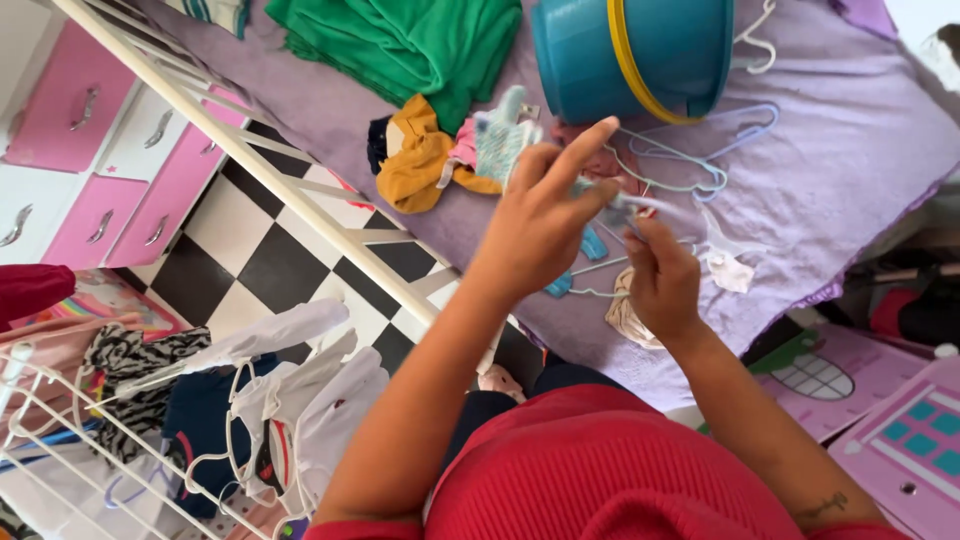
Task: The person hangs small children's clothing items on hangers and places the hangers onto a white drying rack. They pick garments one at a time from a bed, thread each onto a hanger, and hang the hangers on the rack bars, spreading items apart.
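Observation:
My left hand (540, 225) and my right hand (662, 280) meet above a purple-covered bed (850, 170). Both pinch a small pale garment (618, 208) together with a thin light-blue hanger (590, 268); the piece is blurred and partly hidden by my fingers. Just beyond my left hand lie small clothes: a mustard piece (415, 160), a pink one (463, 147) and a pale green patterned one (500, 135). More light-blue and white hangers (690, 165) are spread on the cover beside a teal bucket (625, 50).
A folded green cloth (400, 40) lies at the bed's far side. A white rail (270, 170) edges the bed above a black-and-white checked floor (250, 260). Pink drawers (90, 150) stand left. A white rack (200, 420) holds hung clothes. A pink toy house (890, 420) is right.

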